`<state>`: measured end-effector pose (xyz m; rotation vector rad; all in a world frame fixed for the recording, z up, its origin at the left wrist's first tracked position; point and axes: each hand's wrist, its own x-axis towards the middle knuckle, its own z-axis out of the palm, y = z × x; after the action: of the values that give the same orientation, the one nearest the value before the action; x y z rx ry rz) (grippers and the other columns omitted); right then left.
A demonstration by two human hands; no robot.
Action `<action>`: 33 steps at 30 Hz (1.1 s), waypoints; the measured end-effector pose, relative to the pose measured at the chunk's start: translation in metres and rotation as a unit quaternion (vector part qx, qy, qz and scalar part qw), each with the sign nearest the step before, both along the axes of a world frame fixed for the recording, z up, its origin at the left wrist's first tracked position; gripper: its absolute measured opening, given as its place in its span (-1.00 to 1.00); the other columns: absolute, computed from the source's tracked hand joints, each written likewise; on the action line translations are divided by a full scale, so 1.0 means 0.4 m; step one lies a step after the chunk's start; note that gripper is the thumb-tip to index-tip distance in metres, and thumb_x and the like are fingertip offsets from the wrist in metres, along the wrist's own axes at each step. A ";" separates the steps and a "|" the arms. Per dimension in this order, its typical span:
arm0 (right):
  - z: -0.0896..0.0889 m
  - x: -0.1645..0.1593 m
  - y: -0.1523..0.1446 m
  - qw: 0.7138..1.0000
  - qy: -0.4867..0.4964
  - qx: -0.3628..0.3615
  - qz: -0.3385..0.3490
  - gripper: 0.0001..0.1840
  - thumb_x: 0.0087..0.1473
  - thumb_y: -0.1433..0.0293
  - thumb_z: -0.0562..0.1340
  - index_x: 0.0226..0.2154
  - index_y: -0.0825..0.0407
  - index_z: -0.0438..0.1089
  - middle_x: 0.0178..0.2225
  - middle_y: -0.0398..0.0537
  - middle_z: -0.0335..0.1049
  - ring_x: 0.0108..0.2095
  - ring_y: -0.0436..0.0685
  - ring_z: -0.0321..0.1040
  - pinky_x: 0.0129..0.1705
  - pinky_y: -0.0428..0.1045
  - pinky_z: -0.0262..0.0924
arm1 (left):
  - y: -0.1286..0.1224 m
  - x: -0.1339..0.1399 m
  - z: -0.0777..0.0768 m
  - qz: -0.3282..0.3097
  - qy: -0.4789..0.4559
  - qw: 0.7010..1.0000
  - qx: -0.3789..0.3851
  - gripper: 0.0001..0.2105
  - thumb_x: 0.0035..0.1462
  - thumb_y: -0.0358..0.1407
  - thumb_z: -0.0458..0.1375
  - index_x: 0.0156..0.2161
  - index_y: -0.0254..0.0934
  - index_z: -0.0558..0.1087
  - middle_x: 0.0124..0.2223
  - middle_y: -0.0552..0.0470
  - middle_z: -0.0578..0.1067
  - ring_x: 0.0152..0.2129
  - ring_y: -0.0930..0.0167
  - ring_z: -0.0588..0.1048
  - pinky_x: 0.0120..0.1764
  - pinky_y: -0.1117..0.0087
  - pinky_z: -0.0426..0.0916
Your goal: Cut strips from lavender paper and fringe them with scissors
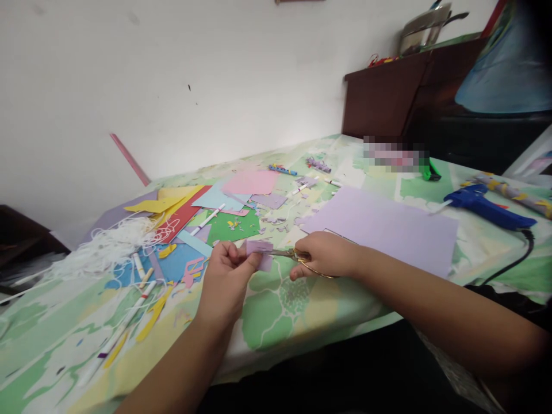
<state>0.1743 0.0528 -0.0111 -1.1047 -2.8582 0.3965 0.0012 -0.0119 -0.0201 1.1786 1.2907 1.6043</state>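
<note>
My left hand (230,273) pinches a small piece of purple paper (264,263) between thumb and fingers, above the table's front edge. My right hand (330,253) has its fingers through the gold-coloured handles of a pair of scissors (288,253). The scissor blades point left and meet the paper's right side; whether they are fully closed on it I cannot tell. Thin strips show along the paper's upper edge. Just behind my right hand lies a large purple sheet (388,230), partly covered by the hand and forearm.
Coloured paper sheets, a green piece (233,225) among them, and scraps spread across the patterned tablecloth (276,310). White string (112,247) lies tangled at left, near several markers (210,218). A blue glue gun (487,207) with a black cord rests at right. The wall stands behind.
</note>
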 end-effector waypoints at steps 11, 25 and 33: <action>-0.011 0.003 0.011 1.000 0.029 0.004 -0.006 -0.39 -0.36 -0.18 -0.04 -0.65 0.05 0.21 -0.69 -0.18 0.14 -0.66 -0.08 -0.05 -0.62 -0.14 -0.24 | -0.002 -0.001 0.007 0.011 0.012 1.000 -0.014 -0.70 -0.24 -0.47 0.15 -0.55 -0.24 0.04 -0.61 0.26 0.26 -0.68 0.60 0.28 -0.58 0.59 0.17; -0.004 0.000 0.007 1.000 0.013 -0.002 -0.002 -0.42 -0.37 -0.16 0.01 -0.67 0.05 0.22 -0.72 -0.19 0.10 -0.66 -0.07 -0.03 -0.64 -0.14 -0.23 | -0.008 -0.008 0.010 -0.008 0.006 1.000 -0.022 -0.71 -0.23 -0.46 0.15 -0.55 -0.25 0.05 -0.61 0.27 0.20 -0.68 0.62 0.23 -0.58 0.57 0.14; -0.005 0.002 0.008 1.000 0.014 0.000 -0.003 -0.42 -0.38 -0.15 0.03 -0.68 0.06 0.22 -0.72 -0.18 0.12 -0.66 -0.07 -0.01 -0.64 -0.14 -0.23 | -0.007 -0.004 0.012 0.001 0.002 0.999 -0.032 -0.74 -0.25 -0.45 0.17 -0.54 -0.26 0.10 -0.61 0.26 0.23 -0.69 0.63 0.25 -0.59 0.59 0.14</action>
<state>0.1750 0.0561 -0.0129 -1.0996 -2.8292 0.4072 -0.0002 -0.0146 -0.0153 1.1421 1.3365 1.5520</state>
